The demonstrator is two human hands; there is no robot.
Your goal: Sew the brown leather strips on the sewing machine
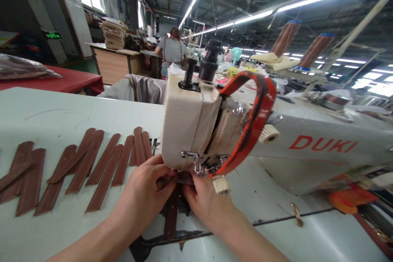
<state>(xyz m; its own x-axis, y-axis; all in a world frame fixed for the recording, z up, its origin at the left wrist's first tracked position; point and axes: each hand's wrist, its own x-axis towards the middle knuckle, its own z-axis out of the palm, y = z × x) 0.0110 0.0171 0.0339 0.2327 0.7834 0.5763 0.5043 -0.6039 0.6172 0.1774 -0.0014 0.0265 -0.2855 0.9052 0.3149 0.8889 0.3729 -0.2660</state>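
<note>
A white DUKI sewing machine (310, 147) stands on the pale table (55, 114), its head wrapped in cream cloth (187, 118) with an orange strap (254, 118) looped over it. My left hand (147, 188) and my right hand (205, 200) meet under the head, fingers pinched on a brown leather strip (172, 213) that runs toward me from the needle area. The needle and the fingertips are hidden beneath the head.
Several brown leather strips (76, 163) lie fanned out on the table to the left. A red-covered table (70, 82) and stacked material (113, 35) stand behind. A person (172, 51) works at a far bench. Two copper thread cones (285, 37) rise at the right.
</note>
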